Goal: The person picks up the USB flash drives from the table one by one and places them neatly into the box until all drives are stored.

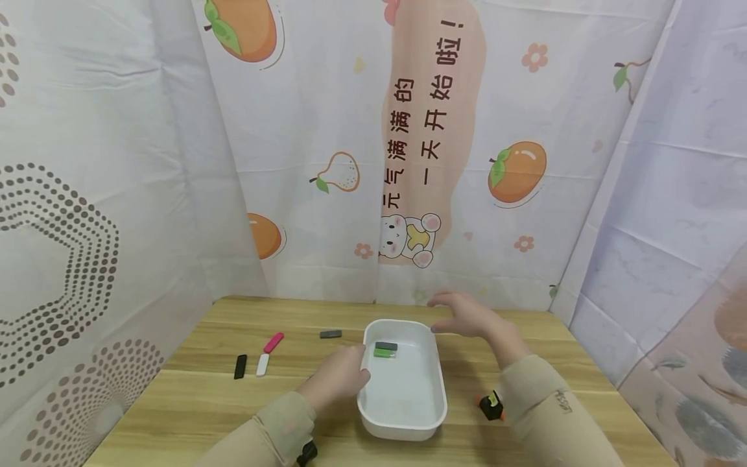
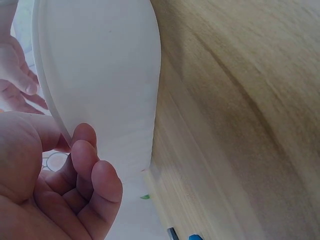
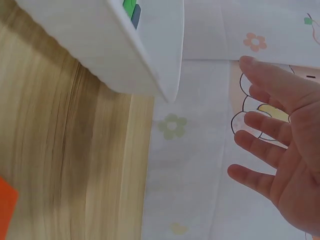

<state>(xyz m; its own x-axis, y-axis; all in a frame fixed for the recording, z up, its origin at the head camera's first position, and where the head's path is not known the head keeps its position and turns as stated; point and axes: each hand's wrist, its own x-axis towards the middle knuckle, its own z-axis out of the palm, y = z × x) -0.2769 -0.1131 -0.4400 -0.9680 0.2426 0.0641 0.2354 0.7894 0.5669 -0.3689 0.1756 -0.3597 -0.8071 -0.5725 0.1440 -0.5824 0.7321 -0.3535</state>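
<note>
A white plastic tray (image 1: 403, 428) with rounded corners rests on the wooden table. My left hand (image 1: 340, 373) grips its left rim; in the left wrist view the thumb and curled fingers (image 2: 84, 157) pinch the edge of the tray wall (image 2: 110, 75). Inside, near the far left, lie a small grey bar (image 1: 386, 346) and a small green bar (image 1: 384, 353), side by side. My right hand (image 1: 467, 316) hovers beyond the tray's far right corner, apart from it and holding nothing. Its fingers are spread in the right wrist view.
Left of the tray lie a black bar (image 1: 240, 366), a white one (image 1: 262, 364), a pink one (image 1: 273, 342) and a grey one (image 1: 331, 334). A black object with orange parts (image 1: 491, 407) sits to the right. A printed curtain (image 1: 327, 272) hangs behind the table.
</note>
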